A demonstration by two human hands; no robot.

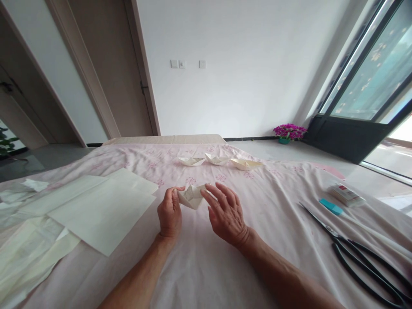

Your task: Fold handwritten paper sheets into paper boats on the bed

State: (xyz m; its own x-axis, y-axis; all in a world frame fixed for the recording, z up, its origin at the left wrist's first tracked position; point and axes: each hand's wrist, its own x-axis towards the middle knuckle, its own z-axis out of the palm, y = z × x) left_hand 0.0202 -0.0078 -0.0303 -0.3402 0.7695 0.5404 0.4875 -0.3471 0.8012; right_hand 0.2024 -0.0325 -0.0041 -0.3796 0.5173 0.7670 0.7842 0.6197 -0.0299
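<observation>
Between my hands, just above the pink flowered cloth (193, 266), is a small folded paper boat (192, 199) in off-white paper. My left hand (170, 212) pinches the boat's left end between thumb and fingers. Against its right end rest the fingertips of my right hand (227, 212), with the fingers spread and bent and the thumb lower down. Whether the right fingers grip the paper or only touch it, I cannot tell. Beyond the hands stand a paper boat (192, 161) on the left, another boat (218, 159) in the middle and a yellowish boat (246, 164) on the right.
Loose paper sheets (106, 210) lie at the left, beside crumpled paper (35, 249). On the right are black-handled scissors (334, 236), a blue block (331, 207) and a small clear-wrapped pack (346, 194). Purple flowers (289, 131) stand on the floor by the wall.
</observation>
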